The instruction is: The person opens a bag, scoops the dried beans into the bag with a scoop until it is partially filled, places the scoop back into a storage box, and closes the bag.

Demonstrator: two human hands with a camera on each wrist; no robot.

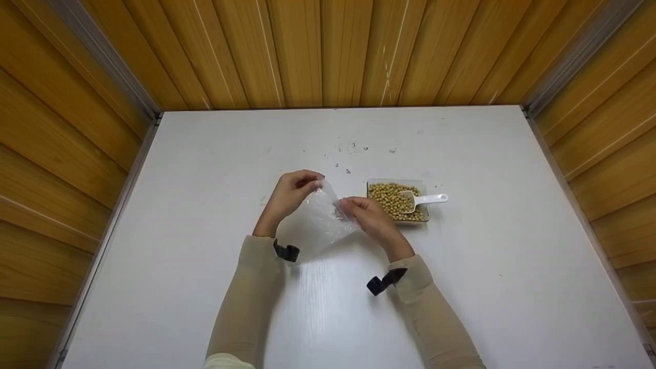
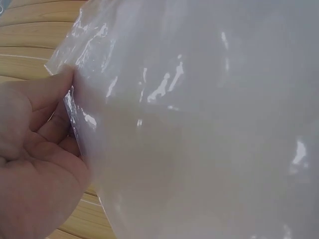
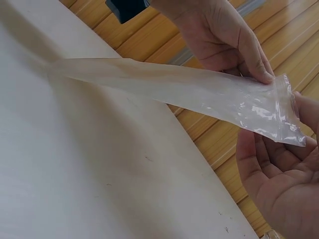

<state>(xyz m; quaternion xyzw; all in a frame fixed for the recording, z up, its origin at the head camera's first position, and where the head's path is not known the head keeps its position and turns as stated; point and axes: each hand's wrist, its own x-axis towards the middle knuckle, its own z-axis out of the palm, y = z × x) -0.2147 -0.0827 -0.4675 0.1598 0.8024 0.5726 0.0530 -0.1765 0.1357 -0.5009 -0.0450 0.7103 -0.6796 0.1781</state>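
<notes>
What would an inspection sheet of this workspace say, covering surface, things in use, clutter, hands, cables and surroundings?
Surface: white table, with a few small dark specks beyond the hands.
Bag: clear plastic, held up between both hands; no contents seen in it.
Box: clear, holding beans, beside the right hand.
Scoop: white, head in the beans, handle over the box's rim.
Clutter: nothing seen beyond the specks.
Left hand: pinches the bag's edge.
Right hand: pinches the bag's edge, apart from the left.
Cables: nothing seen.
Surroundings: wood-look walls at the back and both sides.
</notes>
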